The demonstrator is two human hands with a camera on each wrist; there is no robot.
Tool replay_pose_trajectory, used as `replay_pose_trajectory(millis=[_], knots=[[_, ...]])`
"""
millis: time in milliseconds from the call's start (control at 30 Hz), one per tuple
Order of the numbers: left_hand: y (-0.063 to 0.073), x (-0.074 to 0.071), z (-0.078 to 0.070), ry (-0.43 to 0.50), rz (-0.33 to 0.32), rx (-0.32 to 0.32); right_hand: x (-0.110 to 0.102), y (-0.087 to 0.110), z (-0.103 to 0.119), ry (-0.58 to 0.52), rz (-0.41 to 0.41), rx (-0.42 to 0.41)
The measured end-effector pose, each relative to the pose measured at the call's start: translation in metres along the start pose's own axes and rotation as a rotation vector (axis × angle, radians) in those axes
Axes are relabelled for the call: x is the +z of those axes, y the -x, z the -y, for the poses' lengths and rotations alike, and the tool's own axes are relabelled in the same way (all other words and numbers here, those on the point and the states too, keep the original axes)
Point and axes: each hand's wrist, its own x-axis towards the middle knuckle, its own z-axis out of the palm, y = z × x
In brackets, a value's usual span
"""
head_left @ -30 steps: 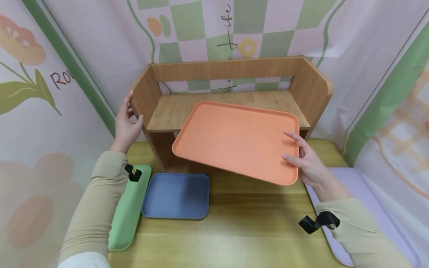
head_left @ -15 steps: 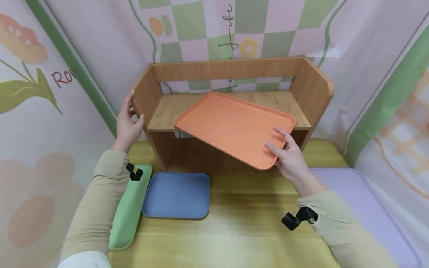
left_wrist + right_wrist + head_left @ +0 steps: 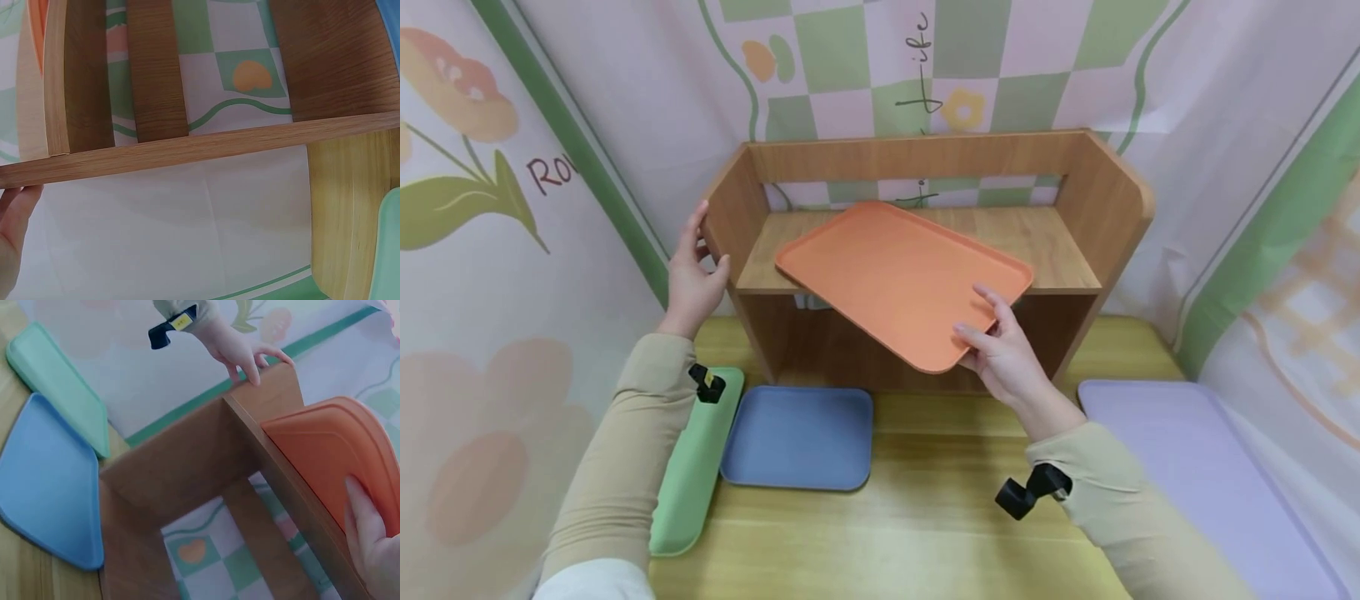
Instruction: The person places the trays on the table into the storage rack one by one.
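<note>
A rectangular orange tray is held slanted over the upper board of a wooden shelf, its near corner hanging out past the front edge. My right hand grips that near right corner, with thumb and a finger showing on the top face and the other fingers hidden underneath. In the right wrist view the same hand lies along the tray beside the shelf's board. My left hand rests with its fingertips against the outside of the shelf's left side panel. Those fingertips show at the panel's edge in the left wrist view.
On the wooden table lie a blue tray in front of the shelf, a long green tray at left and a large lilac tray at right. Printed curtains hang close on both sides and behind.
My right hand has carried the orange tray leftward and back, turning it so its far edge now lies over the shelf board. The left hand stays at the side panel.
</note>
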Motion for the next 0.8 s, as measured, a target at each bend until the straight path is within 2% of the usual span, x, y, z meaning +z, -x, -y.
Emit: replay_pose_trajectory(millis=[233,367,500,633,700,800], knots=[[0.000,-0.002,0.001,-0.009,-0.005,-0.004,0.021,-0.006,-0.011,0.028,-0.009,0.007],[0.000,-0.002,0.001,-0.013,-0.005,-0.001,0.024,-0.007,-0.014,0.050,0.005,0.017],[0.000,-0.001,0.001,-0.016,-0.005,0.000,0.012,-0.008,-0.006,0.015,-0.009,-0.001],[-0.001,0.000,0.001,-0.009,-0.014,0.011,-0.010,-0.015,0.009,-0.120,-0.087,-0.009],[-0.001,0.001,0.001,-0.002,-0.014,0.015,-0.021,-0.020,0.017,-0.188,-0.106,0.011],[-0.001,0.001,0.002,-0.002,-0.010,0.006,-0.033,-0.027,0.023,-0.249,-0.089,0.060]])
